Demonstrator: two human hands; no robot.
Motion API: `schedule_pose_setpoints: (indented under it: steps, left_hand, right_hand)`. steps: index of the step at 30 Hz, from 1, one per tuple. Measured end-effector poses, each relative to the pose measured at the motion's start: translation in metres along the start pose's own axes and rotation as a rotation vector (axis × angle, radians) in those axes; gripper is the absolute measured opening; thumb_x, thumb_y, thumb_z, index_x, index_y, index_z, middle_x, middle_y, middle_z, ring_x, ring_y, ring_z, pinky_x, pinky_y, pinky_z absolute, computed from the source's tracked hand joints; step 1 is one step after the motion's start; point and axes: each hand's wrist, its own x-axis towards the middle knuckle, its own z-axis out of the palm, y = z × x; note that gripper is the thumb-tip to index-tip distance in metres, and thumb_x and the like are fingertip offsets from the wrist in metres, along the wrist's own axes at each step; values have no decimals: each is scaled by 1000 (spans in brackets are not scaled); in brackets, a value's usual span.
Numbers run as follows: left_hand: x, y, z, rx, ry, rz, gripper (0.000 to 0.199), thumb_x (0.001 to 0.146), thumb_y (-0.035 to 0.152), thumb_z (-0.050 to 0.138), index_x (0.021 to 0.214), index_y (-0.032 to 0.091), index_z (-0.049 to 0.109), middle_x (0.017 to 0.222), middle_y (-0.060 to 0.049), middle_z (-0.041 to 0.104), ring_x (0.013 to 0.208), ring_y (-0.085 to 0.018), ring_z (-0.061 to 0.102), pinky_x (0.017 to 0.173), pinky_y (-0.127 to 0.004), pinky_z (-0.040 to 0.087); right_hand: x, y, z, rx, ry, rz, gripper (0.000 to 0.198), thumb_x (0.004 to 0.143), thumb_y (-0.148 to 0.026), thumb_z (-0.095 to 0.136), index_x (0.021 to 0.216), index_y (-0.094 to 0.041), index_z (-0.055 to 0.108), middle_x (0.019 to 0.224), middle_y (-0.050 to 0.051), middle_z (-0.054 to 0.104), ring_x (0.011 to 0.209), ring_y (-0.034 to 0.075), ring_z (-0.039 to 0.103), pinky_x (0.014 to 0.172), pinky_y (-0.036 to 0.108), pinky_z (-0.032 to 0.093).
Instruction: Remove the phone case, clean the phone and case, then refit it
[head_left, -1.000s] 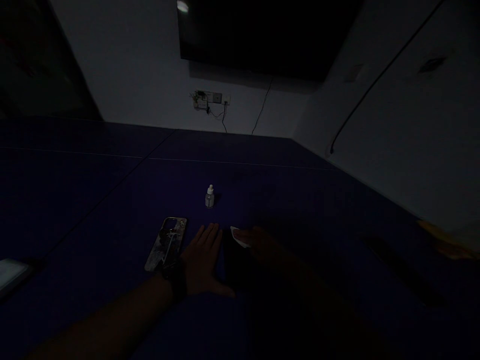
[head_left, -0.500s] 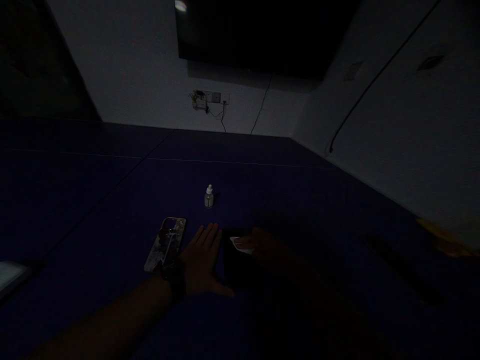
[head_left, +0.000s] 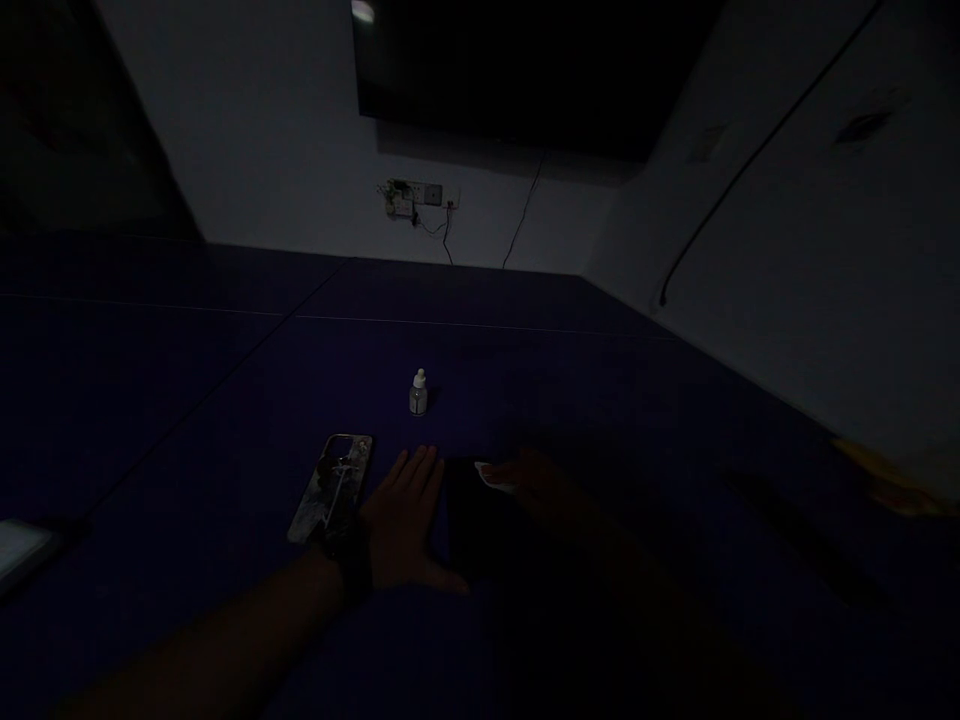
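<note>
My left hand [head_left: 403, 525] lies flat on the blue surface with its fingers stretched and thumb spread, a dark band on its wrist. Its fingers and thumb lie along the left edge of a black flat rectangular object [head_left: 469, 530], whose kind the dark hides. On the upper part of that object, my right hand [head_left: 536, 482] presses a small white wipe [head_left: 490, 477] under its fingertips; much of this hand is in shadow. Left of my left hand lies a phone case or cased phone [head_left: 330, 490] with a patterned back. A small dropper bottle [head_left: 418, 397] stands upright beyond my hands.
The blue surface [head_left: 480, 350] reaches to the walls. A large screen [head_left: 510, 70] hangs above wall sockets [head_left: 420, 194] with cables. A pale object [head_left: 22, 550] sits at the left edge. To the right are a long dark strip [head_left: 802, 535] and something yellow [head_left: 885, 480].
My right hand and the white wipe have slid a little to the right and slightly away from me over the black object. The left hand has stayed in place.
</note>
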Motion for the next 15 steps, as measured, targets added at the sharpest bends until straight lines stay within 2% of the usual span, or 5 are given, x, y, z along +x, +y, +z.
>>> schedule_pose_setpoints:
  steps: [2, 4, 7, 10, 15]
  left_hand:
    - [0, -1, 1, -1, 12, 8, 135, 61, 97, 44, 154, 3, 20, 160, -29, 16, 149, -45, 15, 119, -58, 15]
    - [-1, -1, 2, 1, 13, 6, 135, 61, 97, 45, 154, 4, 20, 160, -28, 17, 149, -44, 16, 119, -58, 14]
    - [-1, 0, 1, 5, 0, -8, 135, 61, 96, 46, 153, 1, 22, 160, -30, 19, 149, -45, 17, 119, -57, 15]
    - [-1, 0, 1, 8, 10, 0, 134, 62, 96, 45, 154, 2, 22, 160, -29, 19, 149, -45, 16, 119, -57, 15]
    - [0, 0, 0, 7, -2, -3, 132, 63, 96, 44, 154, 3, 21, 160, -28, 18, 149, -44, 18, 120, -56, 15]
  right_hand:
    - [3, -2, 2, -41, 6, 16, 53, 89, -12, 39, 136, -26, 59, 139, 7, 61, 125, 22, 58, 108, 50, 35]
    - [6, -5, 4, -48, -16, -13, 57, 87, -12, 40, 140, -24, 56, 144, 8, 55, 128, 23, 56, 107, 50, 37]
    - [5, -4, 6, 10, -63, -89, 46, 90, -15, 42, 128, -25, 66, 134, 7, 65, 114, 23, 65, 99, 46, 44]
    - [-1, 2, 2, 27, -9, -55, 38, 94, -19, 43, 116, -28, 72, 120, 5, 73, 107, 22, 68, 101, 48, 42]
    - [3, 1, 1, -46, 4, -3, 53, 89, -14, 40, 137, -26, 58, 140, 7, 59, 126, 23, 58, 109, 52, 35]
